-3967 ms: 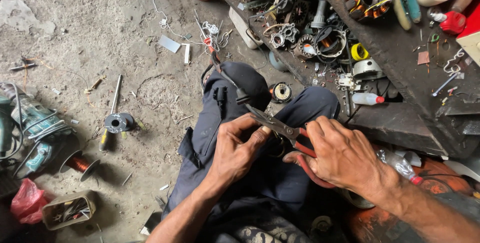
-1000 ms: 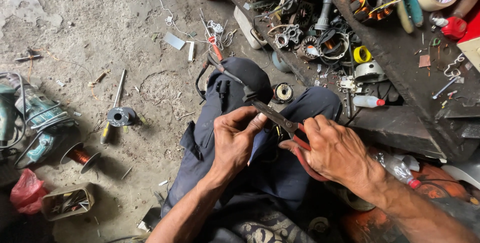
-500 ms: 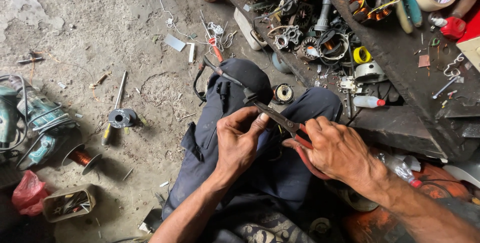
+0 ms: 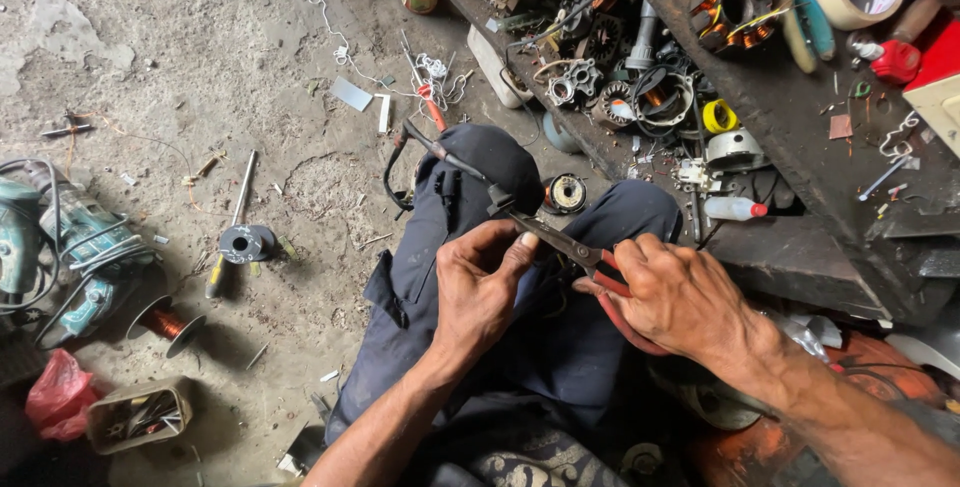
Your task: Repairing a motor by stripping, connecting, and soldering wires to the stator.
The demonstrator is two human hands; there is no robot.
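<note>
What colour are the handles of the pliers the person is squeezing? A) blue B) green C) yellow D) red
D: the right hand wraps around the pliers, and their curved handles show red just below the fingers, while the left hand pinches near the dark metal tips.

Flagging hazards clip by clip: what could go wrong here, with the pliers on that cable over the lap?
1. The left hand has fingertips right beside the tip of the red-handled pliers; a slip could pinch or nick them.
2. The right hand works the tool above the thigh, so a slip could jab the leg.
3. The black cable lies loosely over the knee, so it could shift while gripped.
</note>
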